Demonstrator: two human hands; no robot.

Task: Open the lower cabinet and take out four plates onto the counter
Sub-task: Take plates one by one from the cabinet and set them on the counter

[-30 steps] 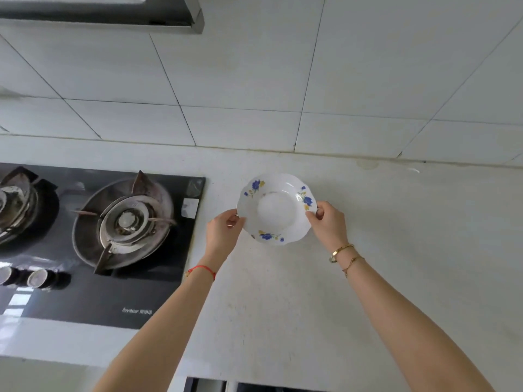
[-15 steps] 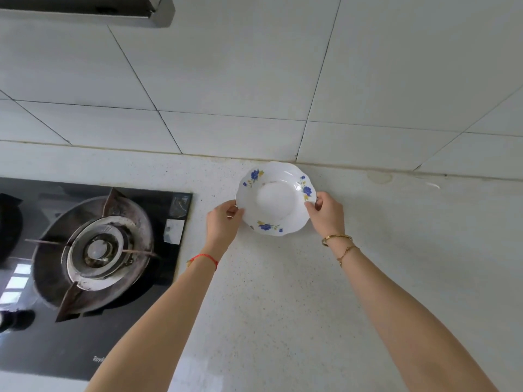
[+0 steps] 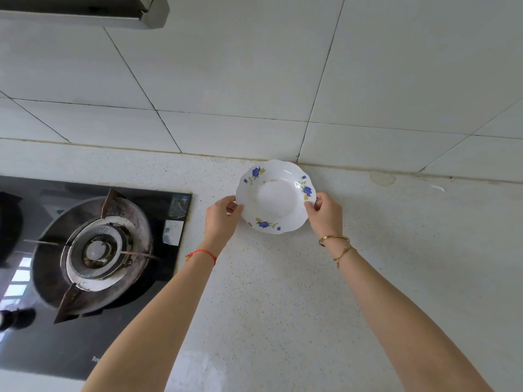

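A: While both hands grip it, where's the plate [image 3: 276, 197]?

B: At the back of the speckled surface [image 3: 283, 292], close to the tiled wall [image 3: 254, 66]. Left hand [image 3: 222, 215] clamps the left rim, right hand [image 3: 325, 216] the right rim.

A: Anything in it?

B: Empty. Blue flowers on the scalloped rim. Gas hob [image 3: 93, 250] lies left.

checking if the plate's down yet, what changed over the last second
Both hands carried the plate away from the person, toward the back of the counter; its far rim now sits close to the tiled wall. The left hand and right hand grip opposite rims as before; nothing was let go. Whether it rests on the counter yet is unclear. The stove only shifts because the camera moved.
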